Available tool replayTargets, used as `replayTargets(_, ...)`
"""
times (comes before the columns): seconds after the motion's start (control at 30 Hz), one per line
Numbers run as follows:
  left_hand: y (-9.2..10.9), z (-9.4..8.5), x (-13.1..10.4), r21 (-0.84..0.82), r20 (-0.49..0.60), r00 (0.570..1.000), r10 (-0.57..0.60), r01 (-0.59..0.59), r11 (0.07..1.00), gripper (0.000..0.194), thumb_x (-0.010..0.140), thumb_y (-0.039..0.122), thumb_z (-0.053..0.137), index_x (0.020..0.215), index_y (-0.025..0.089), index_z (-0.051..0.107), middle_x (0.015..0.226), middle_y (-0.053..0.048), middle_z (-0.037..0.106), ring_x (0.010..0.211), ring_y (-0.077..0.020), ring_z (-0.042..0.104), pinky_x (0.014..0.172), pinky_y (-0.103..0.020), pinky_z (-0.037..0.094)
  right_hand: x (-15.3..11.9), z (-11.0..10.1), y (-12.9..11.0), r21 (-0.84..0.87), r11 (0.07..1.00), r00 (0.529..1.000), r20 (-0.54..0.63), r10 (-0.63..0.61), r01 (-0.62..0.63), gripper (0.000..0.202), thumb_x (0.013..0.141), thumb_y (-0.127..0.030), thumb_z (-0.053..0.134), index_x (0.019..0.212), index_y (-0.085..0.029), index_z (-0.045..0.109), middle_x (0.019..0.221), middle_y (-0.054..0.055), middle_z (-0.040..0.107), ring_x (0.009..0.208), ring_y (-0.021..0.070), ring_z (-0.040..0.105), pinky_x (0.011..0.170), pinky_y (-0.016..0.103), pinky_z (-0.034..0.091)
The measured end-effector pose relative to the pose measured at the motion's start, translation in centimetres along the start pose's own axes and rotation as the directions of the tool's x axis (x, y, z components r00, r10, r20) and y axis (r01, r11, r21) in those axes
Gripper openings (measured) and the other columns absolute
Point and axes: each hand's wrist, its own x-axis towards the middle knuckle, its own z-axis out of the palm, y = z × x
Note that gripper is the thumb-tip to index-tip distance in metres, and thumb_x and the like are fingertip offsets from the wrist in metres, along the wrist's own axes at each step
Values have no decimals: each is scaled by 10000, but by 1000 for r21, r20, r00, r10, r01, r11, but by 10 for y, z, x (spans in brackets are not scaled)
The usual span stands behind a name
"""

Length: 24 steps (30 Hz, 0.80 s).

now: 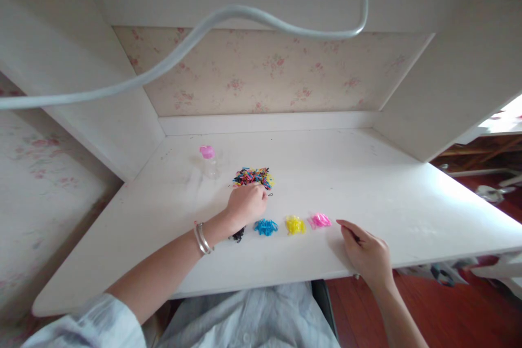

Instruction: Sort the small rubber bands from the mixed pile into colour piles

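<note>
A mixed pile of small coloured rubber bands (252,176) lies mid-desk. At its near edge is my left hand (247,204), fingers curled down and closed; what they pinch, if anything, is hidden. One dark band (270,194) lies loose beside that hand. Nearer me runs a row of sorted bands: a black heap (238,236) partly covered by my left wrist, a blue heap (266,227), a yellow heap (295,225) and a pink heap (320,221). Just right of the pink heap, my right hand (366,253) is at the desk's front edge, fingers curled closed, their contents hidden.
A small clear bottle with a pink cap (207,153) stands at the back left of the white desk (367,185). A white cable (244,12) hangs across the upper view. Side panels and a flowered back wall (261,76) enclose the desk.
</note>
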Motion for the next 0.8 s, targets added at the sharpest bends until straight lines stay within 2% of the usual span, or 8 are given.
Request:
replayTargets(0.1,-19,-22,-23,-18,-37,998,-41,41,999,243,853,298,448,848,226,680,886,-43,691,784,-163,626,688,-253,433,0,0,-1,10,1000,1000,0,0,0,327,794,-385,462,898,-261,746,771,21,732,653,173,666,629,243,461)
replayTargets(0.2,-37,-36,-58,-47,-82,993,-88,85,995,228,850,309,458,798,228,665,838,-20,688,728,-152,614,668,-251,409,0,2,1,3,1000,1000,-5,15,-15,321,791,-391,472,906,-265,743,777,17,732,664,174,667,630,242,456)
replayTargets(0.3,-48,-34,-93,-75,-105,981,-163,155,985,225,853,329,464,764,241,652,802,0,682,680,-145,605,633,-249,387,1,5,4,-14,999,999,-11,33,-34,318,786,-402,481,917,-273,740,801,13,734,677,178,668,627,244,453)
replayTargets(0.4,-51,-20,-115,-89,-85,974,-209,202,975,224,860,316,461,762,245,650,788,2,680,674,-145,605,621,-241,382,2,6,5,-20,999,999,8,42,-42,320,785,-408,484,929,-275,737,800,12,734,676,178,668,624,244,452)
replayTargets(0.57,-48,-1,-120,-78,-94,972,-216,210,975,223,873,295,448,772,239,639,799,1,682,685,-146,609,640,-247,379,2,4,2,-27,999,1000,7,18,-18,329,786,-401,472,921,-267,741,751,17,728,659,176,664,605,243,447)
replayTargets(0.8,-44,4,-113,-61,-100,972,-213,207,976,210,878,293,440,824,254,639,883,21,689,721,-143,618,621,-251,359,2,2,-3,-48,999,1000,-7,14,-14,352,777,-414,466,905,-253,752,726,33,730,628,183,660,583,244,446)
